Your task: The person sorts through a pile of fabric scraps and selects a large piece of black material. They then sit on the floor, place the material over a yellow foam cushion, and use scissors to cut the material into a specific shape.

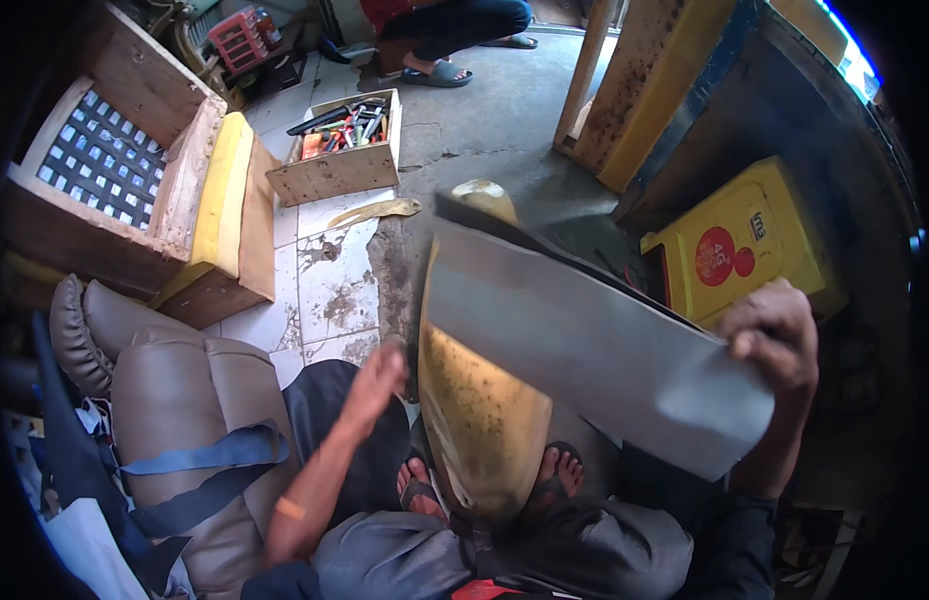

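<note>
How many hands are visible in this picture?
2: the left hand, left of the grey sheet, and the right hand, gripping its right end. Another person shows no hands; they may be hidden.

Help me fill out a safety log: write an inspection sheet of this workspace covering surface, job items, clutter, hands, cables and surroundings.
Surface: white floor tiles, stained and chipped, beside grey concrete floor.
Job items: grey sheet across the view of a yellowish, dark-speckled piece; contact unclear.
Clutter: wooden box of mixed tools; pale scrap on the tiles.
Hands: right hand grips the sheet's right end; left hand, blurred, is off it.
Cables: nothing seen clearly.
Surroundings: brown cushioned seat left; yellow case right; another person's sandalled foot ahead.
</note>
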{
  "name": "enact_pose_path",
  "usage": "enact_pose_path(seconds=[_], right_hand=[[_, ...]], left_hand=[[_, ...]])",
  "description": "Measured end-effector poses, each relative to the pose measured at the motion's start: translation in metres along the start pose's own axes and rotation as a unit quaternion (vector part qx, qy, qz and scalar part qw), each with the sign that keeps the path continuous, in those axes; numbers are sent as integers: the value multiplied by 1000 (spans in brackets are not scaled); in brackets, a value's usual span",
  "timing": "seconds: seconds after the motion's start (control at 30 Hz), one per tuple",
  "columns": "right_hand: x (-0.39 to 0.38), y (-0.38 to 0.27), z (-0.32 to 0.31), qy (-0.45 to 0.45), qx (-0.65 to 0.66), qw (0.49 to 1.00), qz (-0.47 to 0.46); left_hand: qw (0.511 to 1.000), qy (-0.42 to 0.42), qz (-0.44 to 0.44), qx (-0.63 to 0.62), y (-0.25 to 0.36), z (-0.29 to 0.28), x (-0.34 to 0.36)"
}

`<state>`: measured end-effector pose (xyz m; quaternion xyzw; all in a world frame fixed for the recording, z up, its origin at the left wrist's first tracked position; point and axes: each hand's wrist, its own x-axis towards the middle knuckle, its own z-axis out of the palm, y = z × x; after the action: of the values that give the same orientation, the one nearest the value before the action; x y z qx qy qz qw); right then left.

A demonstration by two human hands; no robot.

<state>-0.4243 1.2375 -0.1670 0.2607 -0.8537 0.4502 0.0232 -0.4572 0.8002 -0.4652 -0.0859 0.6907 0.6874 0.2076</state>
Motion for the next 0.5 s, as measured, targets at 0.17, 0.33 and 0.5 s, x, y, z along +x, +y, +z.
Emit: enact_pose_path(seconds=[0.17,0.33,0.5], right_hand=[[16,126,79,4,-96,960,261],[-43,252,163,-96,-113,938,313],[-72,267,201,-80,-55,959,266]], left_hand=[[996,32,78,37,28,-15,84],[984,93,61,140,-42,-16,106],[999,-17,-32,-10,-12,-14,79]])
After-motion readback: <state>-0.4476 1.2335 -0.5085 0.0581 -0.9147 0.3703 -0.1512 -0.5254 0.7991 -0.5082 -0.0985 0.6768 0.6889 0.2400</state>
